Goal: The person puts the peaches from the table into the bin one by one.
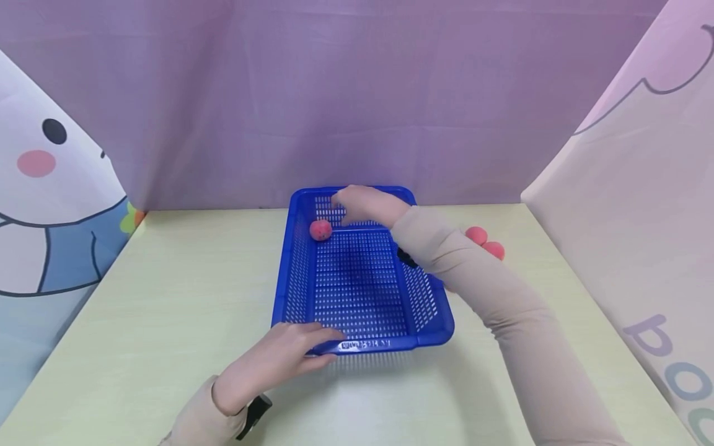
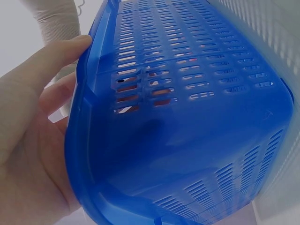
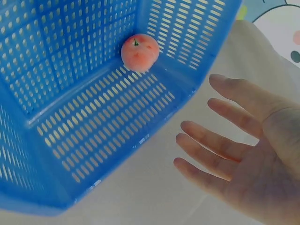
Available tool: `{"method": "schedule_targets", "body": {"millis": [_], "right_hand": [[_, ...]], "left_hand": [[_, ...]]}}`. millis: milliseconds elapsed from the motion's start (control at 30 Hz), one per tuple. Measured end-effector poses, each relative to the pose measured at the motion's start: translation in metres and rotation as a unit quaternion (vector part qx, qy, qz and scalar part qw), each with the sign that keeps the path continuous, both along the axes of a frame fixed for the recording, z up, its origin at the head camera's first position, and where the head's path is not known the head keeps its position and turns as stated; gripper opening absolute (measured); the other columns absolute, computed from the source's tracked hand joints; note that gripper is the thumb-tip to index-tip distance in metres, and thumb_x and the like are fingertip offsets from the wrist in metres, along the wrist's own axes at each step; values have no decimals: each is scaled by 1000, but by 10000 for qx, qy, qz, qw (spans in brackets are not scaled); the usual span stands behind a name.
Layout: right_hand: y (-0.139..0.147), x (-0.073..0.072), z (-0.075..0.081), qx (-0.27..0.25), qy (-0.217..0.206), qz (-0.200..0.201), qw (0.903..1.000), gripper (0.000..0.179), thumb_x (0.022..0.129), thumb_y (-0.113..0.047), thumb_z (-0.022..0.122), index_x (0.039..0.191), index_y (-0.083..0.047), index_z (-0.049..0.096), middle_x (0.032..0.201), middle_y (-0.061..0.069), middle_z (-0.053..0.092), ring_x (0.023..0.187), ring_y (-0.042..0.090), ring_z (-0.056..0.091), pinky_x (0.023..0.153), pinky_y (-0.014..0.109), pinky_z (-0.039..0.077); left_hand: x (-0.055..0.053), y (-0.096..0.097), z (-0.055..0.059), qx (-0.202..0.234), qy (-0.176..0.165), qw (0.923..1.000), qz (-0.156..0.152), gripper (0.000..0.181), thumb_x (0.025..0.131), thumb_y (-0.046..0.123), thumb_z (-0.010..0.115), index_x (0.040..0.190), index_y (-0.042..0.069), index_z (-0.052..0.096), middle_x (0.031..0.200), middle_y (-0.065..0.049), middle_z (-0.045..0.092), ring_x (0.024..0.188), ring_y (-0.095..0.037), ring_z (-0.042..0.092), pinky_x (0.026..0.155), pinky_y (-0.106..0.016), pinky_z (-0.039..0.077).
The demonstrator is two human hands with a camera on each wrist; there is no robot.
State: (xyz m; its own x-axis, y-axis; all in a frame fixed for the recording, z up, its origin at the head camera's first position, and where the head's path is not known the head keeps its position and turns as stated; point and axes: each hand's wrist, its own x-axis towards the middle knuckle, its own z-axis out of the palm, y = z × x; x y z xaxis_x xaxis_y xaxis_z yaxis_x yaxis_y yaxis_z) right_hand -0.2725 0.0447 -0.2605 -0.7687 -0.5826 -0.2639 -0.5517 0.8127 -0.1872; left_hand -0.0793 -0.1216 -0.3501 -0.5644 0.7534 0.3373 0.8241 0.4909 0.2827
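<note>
A blue perforated plastic basket [image 1: 435, 336] sits in the middle of the table. My left hand [image 1: 279, 356] grips its near rim at the left corner; the left wrist view shows the thumb [image 2: 70, 47] along that rim. Inside the basket, toward the far left corner, lies a round pinkish-red fruit [image 3: 139, 53] with a small green stem, probably a tomato. Over the far end my right hand [image 1: 368, 205] hovers, right of the fruit. Its fingers [image 3: 206, 176] are spread and relaxed in the right wrist view, holding nothing and apart from the fruit.
Two similar red fruits [image 1: 476, 235] lie on the table right of the basket, partly behind the right sleeve [image 1: 519, 322]. A sliver of red shows by the basket's right side. A purple cloth [image 1: 223, 111] hangs behind; printed cloths flank both sides.
</note>
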Motion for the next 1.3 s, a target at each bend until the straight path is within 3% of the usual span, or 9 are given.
{"method": "schedule_targets", "body": {"millis": [300, 633, 800, 1033, 1300], "right_hand": [[23, 7, 12, 295, 396, 116, 9987, 43, 82, -17, 63, 122, -9, 51, 125, 8, 50, 115, 22, 45, 93, 34, 38], [64, 26, 21, 157, 825, 245, 9962, 41, 82, -18, 63, 120, -6, 53, 121, 12, 52, 111, 27, 47, 92, 39, 38], [85, 38, 21, 195, 1014, 218, 9944, 43, 81, -17, 63, 121, -5, 52, 120, 15, 52, 111, 30, 47, 90, 42, 39], [113, 58, 16, -82, 1479, 375, 9883, 36, 79, -13, 65, 113, -3, 57, 106, 17, 56, 97, 30, 54, 80, 41, 45], [146, 79, 8, -319, 1846, 524, 9809, 34, 76, -5, 67, 108, 1, 59, 100, 17, 57, 95, 31, 53, 80, 40, 45]], "left_hand": [[0, 1, 1, -93, -207, 9997, 44, 23, 81, 23, 63, 101, 12, 64, 81, 4, 64, 65, -4, 58, 56, -11, 43], [1, 1, 3, -203, -223, 9995, 55, 24, 82, 22, 61, 103, 11, 64, 84, 3, 65, 68, -7, 60, 58, -14, 45], [1, 0, 3, -173, -168, 9997, 48, 23, 82, 22, 61, 103, 12, 63, 84, 3, 65, 69, -7, 61, 58, -15, 46], [2, 1, 4, -199, -218, 9995, 63, 23, 83, 23, 61, 103, 12, 63, 84, 3, 65, 68, -7, 60, 57, -15, 45], [3, 1, 4, -231, -302, 9992, 125, 24, 82, 24, 61, 103, 12, 64, 83, 4, 65, 67, -6, 60, 57, -15, 45]]}}
